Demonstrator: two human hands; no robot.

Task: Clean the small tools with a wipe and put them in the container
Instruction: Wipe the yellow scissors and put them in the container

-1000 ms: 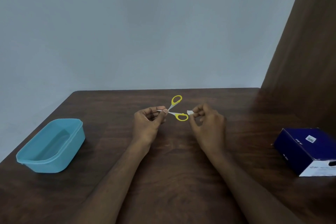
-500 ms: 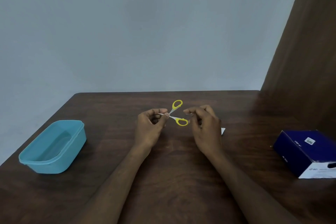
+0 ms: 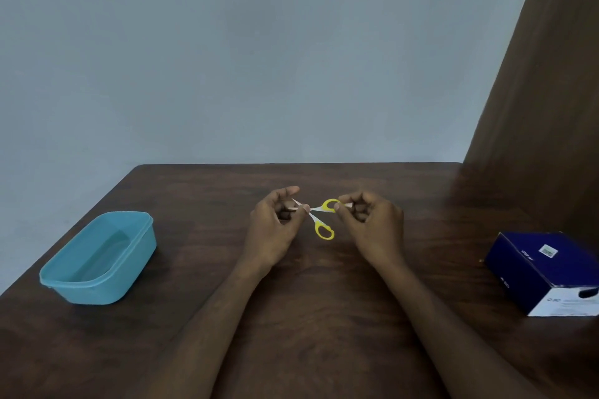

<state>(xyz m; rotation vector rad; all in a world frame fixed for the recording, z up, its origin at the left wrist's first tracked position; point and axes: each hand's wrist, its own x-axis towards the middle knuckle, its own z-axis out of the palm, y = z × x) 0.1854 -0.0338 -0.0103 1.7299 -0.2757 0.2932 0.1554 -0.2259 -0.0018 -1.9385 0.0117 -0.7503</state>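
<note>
Yellow-handled scissors (image 3: 319, 219) hang spread open between curled hands: left hand (image 3: 275, 227) pinches the blades, right hand (image 3: 372, 223) pinches one handle loop.

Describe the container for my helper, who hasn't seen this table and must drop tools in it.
On the dark wooden table, look to the left edge, left of the left hand. The container is an open, light blue plastic tub with rounded corners, unlike the dark blue cardboard box at the right.
</note>
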